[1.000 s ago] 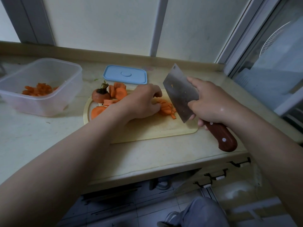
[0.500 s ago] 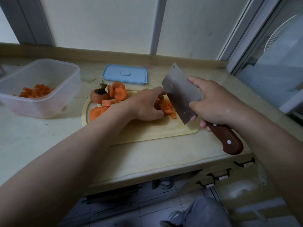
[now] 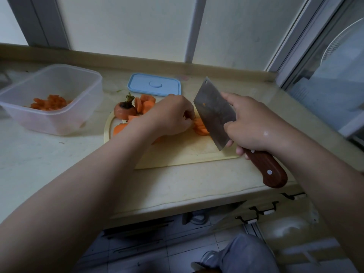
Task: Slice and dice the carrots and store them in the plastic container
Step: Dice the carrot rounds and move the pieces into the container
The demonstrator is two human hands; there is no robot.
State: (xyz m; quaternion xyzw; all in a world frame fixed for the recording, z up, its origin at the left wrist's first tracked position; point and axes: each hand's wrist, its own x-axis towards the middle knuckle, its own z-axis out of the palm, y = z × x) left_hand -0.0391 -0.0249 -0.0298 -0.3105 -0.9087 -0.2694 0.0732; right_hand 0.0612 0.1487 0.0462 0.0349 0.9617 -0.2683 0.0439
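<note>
A pale cutting board (image 3: 183,152) lies on the counter. My left hand (image 3: 171,117) is curled over a stack of carrot slices (image 3: 200,127) and holds them down. My right hand (image 3: 254,129) grips a cleaver (image 3: 214,113) by its brown wooden handle, index finger along the blade, whose edge is on the slices. More carrot slices (image 3: 144,103) and a carrot top with stem (image 3: 125,110) lie at the board's far left. A clear plastic container (image 3: 57,99) at the left holds diced carrot (image 3: 49,103).
A light blue lid (image 3: 154,86) lies behind the board near the wall ledge. The counter's front edge (image 3: 187,205) runs below my arms, with drawer handles (image 3: 262,211) and floor tiles beneath. A glass door stands at the right.
The cleaver has come down from above the board onto the carrot slices beside my left fingers. My left hand stays curled on the stack.
</note>
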